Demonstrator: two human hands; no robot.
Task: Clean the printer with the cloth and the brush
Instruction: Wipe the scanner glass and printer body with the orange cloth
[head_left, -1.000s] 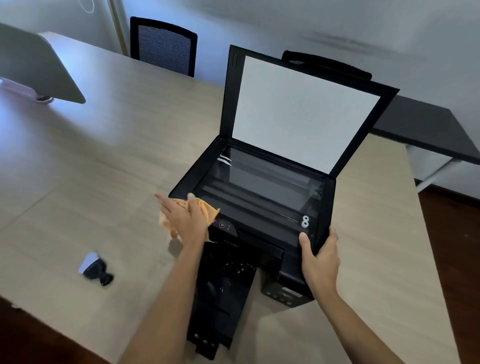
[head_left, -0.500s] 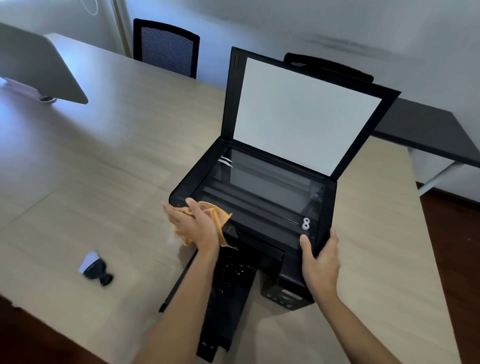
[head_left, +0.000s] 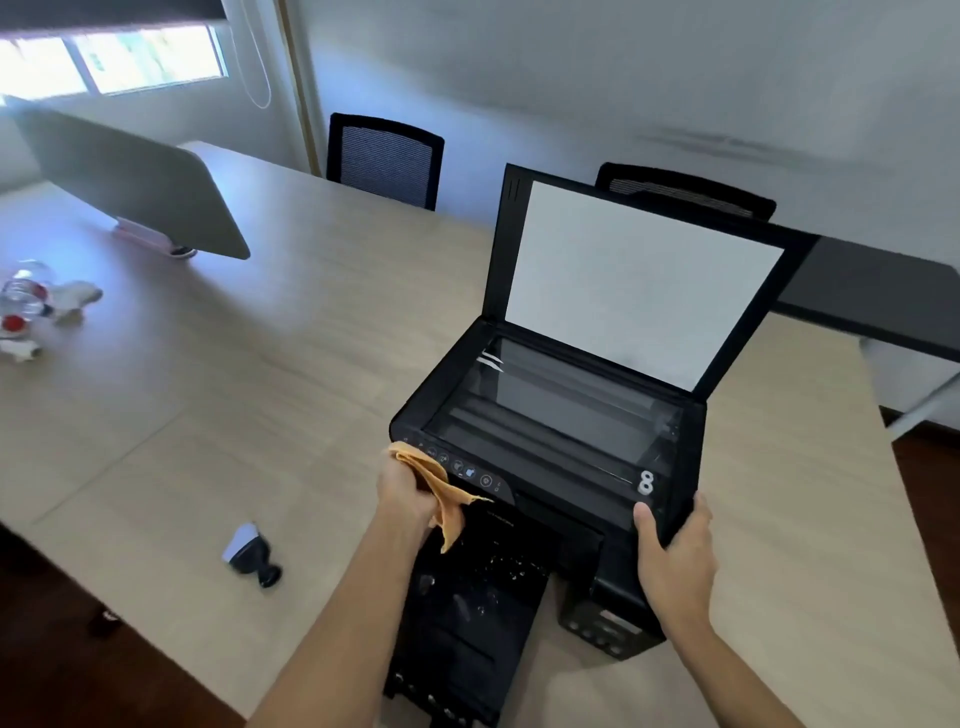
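A black printer (head_left: 550, 415) stands on the wooden table (head_left: 249, 374) with its scanner lid (head_left: 639, 286) raised and its front tray pulled out towards me. My left hand (head_left: 405, 493) grips an orange cloth (head_left: 441, 493) against the printer's front left corner, beside the control buttons. My right hand (head_left: 672, 561) clasps the printer's front right corner, thumb on top. A small brush (head_left: 249, 556) with a pale head and black handle lies on the table left of my left arm.
A grey monitor back (head_left: 135, 182) stands at the far left, with a plastic bottle (head_left: 23, 291) and crumpled tissues near it. Two black chairs (head_left: 384, 156) sit behind the table. A dark desk (head_left: 872, 291) adjoins at the right.
My left hand has slid the cloth from the printer's left side round to its front corner, uncovering the button panel. My view has tilted upward. My right hand has stayed on the printer.
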